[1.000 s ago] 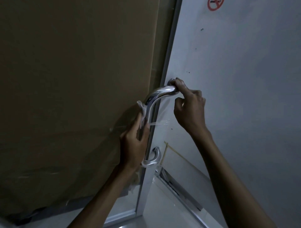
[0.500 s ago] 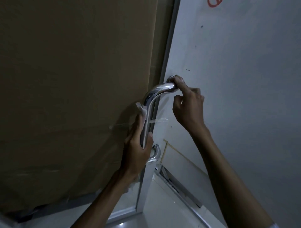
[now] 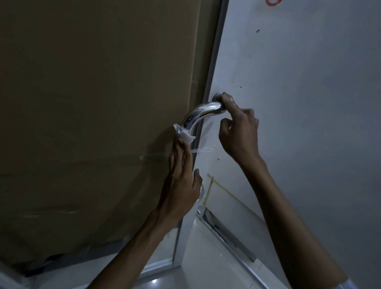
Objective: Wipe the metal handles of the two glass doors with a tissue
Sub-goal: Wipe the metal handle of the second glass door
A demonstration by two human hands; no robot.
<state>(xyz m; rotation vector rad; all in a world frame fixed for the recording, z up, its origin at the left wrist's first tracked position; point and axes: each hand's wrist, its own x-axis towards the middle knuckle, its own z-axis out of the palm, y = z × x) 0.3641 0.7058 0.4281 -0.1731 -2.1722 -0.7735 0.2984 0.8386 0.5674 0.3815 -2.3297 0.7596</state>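
A curved chrome door handle [image 3: 203, 110] sits on the edge of a glass door [image 3: 208, 74] covered with brown paper. My left hand [image 3: 182, 181] wraps the handle's vertical shaft with a white tissue [image 3: 182, 133] pressed against the metal; the tissue sticks out above my fingers. My right hand [image 3: 239, 132] pinches the handle's upper end near its round mount [image 3: 218, 95], forefinger on top. The lower end of the handle is mostly hidden behind my left hand.
A grey wall [image 3: 299, 82] with small dark specks fills the right side, with a red sign [image 3: 273, 2] at the top. A metal floor track [image 3: 222, 231] runs along the wall's base. Pale floor tiles [image 3: 198, 264] lie below. Clear tape [image 3: 156, 155] crosses the paper.
My left hand has slid along the shaft with the tissue, down then slightly back up. My right hand has stayed on the handle's upper end.
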